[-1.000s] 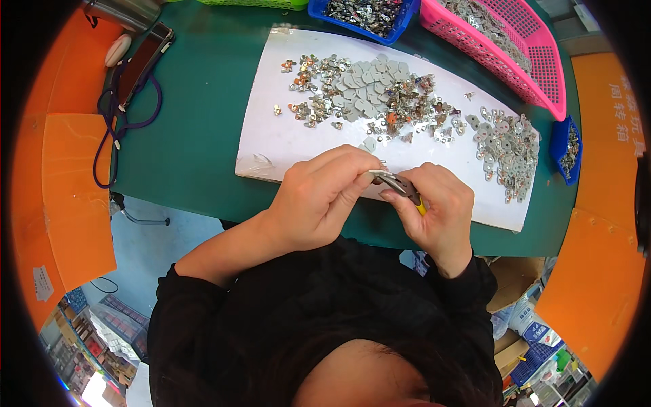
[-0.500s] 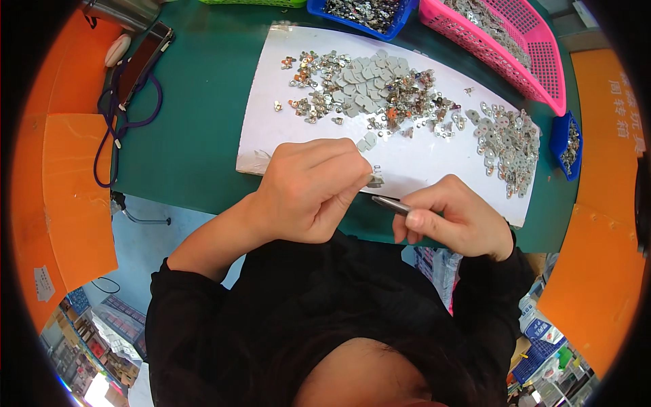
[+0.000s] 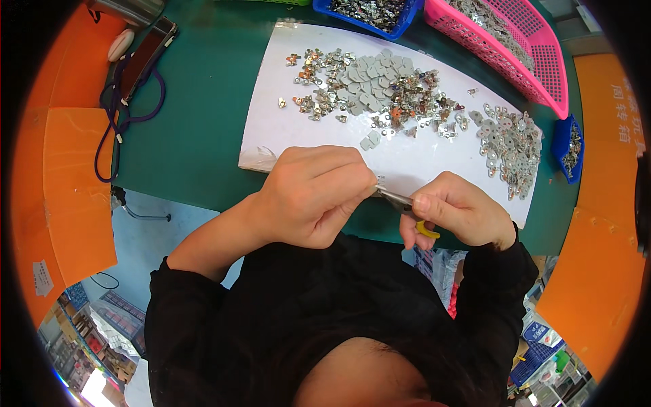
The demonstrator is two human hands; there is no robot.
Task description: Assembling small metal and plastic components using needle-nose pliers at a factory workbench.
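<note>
My left hand is closed in a pinch at the near edge of a white board. Between its fingertips is a small grey piece, almost hidden by the fingers and the tool. My right hand grips pliers with a yellow handle, their jaws touching the piece at my left fingertips. Beyond the hands, a heap of flat grey plates lies beside small metal clips. Two or so loose grey plates rest nearer me. Rounded metal tabs are spread at the board's right.
At the back stand a blue bin of small metal parts and a pink basket. A smaller blue tray sits at the right edge. On the left lie a phone-like dark object and a cord. Orange panels flank the green table.
The pliers have moved left and up, from just short of my left fingertips to contact with the piece there. Their yellow handle now shows. My left hand has hardly moved.
</note>
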